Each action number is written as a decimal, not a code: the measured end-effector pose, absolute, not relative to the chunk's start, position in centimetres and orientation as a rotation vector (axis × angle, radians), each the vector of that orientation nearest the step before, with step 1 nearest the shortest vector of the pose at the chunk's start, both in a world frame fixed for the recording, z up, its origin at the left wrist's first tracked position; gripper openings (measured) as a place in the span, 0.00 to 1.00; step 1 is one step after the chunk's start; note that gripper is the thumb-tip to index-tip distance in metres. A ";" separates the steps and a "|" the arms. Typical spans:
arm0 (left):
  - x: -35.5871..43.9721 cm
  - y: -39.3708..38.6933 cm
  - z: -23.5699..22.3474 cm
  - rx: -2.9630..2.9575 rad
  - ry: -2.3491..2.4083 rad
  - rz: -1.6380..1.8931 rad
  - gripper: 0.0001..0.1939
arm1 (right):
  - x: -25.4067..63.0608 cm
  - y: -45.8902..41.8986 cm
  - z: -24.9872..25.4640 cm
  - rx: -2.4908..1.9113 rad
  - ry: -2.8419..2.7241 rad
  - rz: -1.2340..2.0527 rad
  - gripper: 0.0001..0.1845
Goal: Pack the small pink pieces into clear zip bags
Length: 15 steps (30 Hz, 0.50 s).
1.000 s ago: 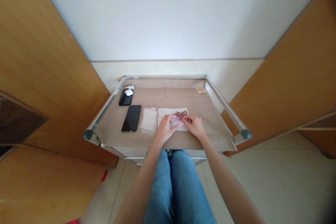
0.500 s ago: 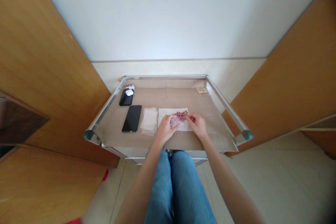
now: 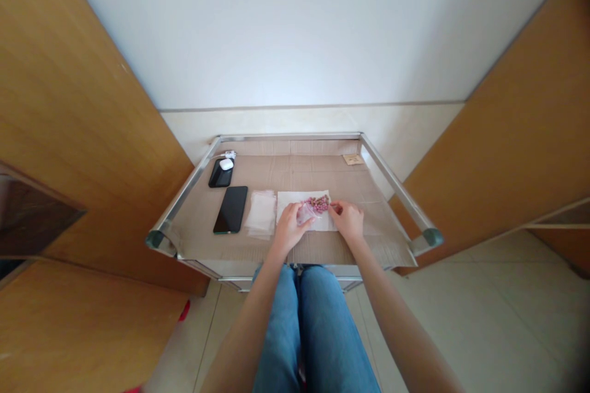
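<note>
My left hand (image 3: 290, 225) grips a small clear plastic bag (image 3: 305, 214) between thumb and fingers. At the bag's mouth lies a cluster of small pink and brownish bead-like pieces (image 3: 319, 204), too small to name for sure. Under them is a white sheet of paper (image 3: 286, 197) on the cardboard-lined table. My right hand (image 3: 349, 219) is at the cluster's right edge, thumb and forefinger pinched together. Whatever those fingertips hold, if anything, cannot be made out. Left of the paper rests a stack of clear plastic bags (image 3: 262, 214).
A large black phone (image 3: 231, 209) lies left of the bags. Behind it is a smaller black phone (image 3: 218, 177) with a white earbud case (image 3: 226, 164) on top, near a white charger (image 3: 229, 154). A tan packet (image 3: 353, 159) sits back right. Metal rails (image 3: 396, 187) edge the table.
My right hand has shifted slightly right, away from the bead-like cluster, which now shows more fully. My left hand keeps its grip on the bag.
</note>
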State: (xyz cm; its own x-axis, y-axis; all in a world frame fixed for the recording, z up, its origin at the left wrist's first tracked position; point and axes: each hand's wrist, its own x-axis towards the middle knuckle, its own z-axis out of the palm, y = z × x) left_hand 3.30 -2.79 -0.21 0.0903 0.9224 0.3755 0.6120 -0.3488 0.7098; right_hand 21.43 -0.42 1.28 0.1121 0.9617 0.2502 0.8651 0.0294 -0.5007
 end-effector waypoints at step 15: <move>3.3 -2.6 -0.3 1.993 1.515 1.154 0.19 | 21.7 -0.2 0.8 -1.501 -1.745 0.395 0.15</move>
State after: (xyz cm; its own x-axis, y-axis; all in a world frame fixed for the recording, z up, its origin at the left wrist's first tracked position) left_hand 3.34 -2.62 -0.33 0.0803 0.9228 0.3769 0.6087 -0.3448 0.7146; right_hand 21.73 -0.25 0.80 0.0068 0.9348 0.3551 0.6903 0.2525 -0.6780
